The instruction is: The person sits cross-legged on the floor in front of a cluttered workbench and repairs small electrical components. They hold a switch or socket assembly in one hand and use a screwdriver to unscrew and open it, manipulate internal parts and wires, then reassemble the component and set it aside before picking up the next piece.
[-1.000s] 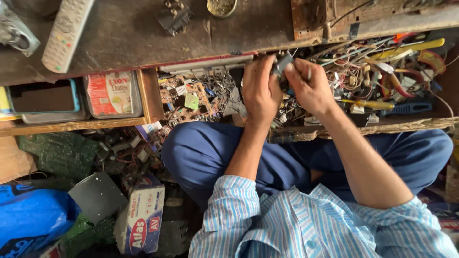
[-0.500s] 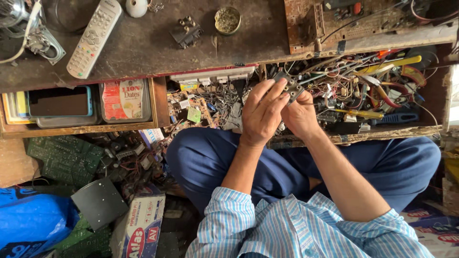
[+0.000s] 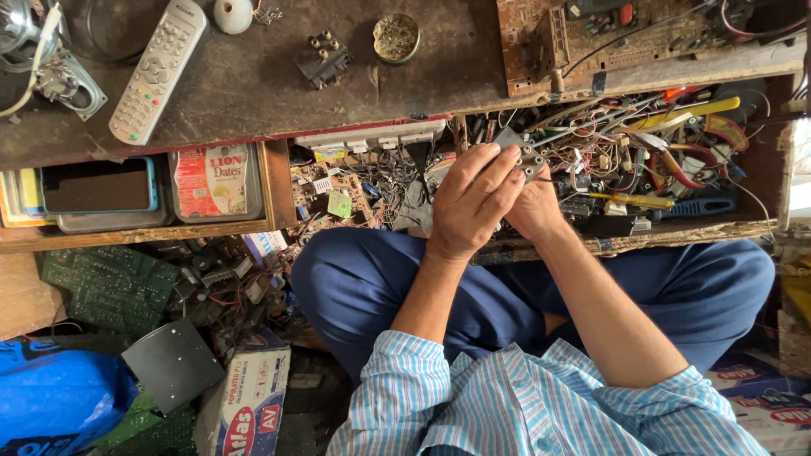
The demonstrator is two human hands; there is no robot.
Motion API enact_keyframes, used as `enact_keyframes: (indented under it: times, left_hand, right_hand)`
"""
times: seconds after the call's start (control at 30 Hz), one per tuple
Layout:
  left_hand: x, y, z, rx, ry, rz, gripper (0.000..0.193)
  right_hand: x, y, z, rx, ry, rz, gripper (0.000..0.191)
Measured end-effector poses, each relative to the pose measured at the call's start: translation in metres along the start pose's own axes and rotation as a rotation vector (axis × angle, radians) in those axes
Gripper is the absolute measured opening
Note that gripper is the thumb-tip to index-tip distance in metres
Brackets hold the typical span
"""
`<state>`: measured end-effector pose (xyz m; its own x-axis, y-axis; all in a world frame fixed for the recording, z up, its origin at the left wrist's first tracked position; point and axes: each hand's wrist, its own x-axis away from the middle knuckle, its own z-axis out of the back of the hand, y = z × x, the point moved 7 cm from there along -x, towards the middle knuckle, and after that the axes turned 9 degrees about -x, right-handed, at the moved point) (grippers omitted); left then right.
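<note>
Both hands meet over the open drawer of tangled wires and tools (image 3: 642, 160) under the dark worn tabletop (image 3: 253, 84). The left hand (image 3: 469, 203) and the right hand (image 3: 536, 207) close their fingers (image 3: 498, 173) together on a small grey metal component with round holes (image 3: 522, 154), held just above the drawer's clutter. On the tabletop to the far left lies a white remote control (image 3: 158, 69); a small round tin (image 3: 396, 38) sits farther right.
</note>
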<state>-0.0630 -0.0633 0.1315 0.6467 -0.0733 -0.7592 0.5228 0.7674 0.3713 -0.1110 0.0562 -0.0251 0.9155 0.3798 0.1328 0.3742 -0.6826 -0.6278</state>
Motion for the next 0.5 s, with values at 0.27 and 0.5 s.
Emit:
enact_keyframes:
  times: [0.27, 0.5]
  left_hand:
    - [-0.012, 0.013, 0.002, -0.019, 0.004, -0.041, 0.015]
    - [-0.022, 0.045, 0.03, -0.036, -0.035, -0.104, 0.018]
  right_hand:
    - [0.005, -0.002, 0.013, -0.04, 0.063, -0.023, 0.011]
    - [0.046, -0.004, 0.018, -0.071, 0.213, -0.088, 0.018]
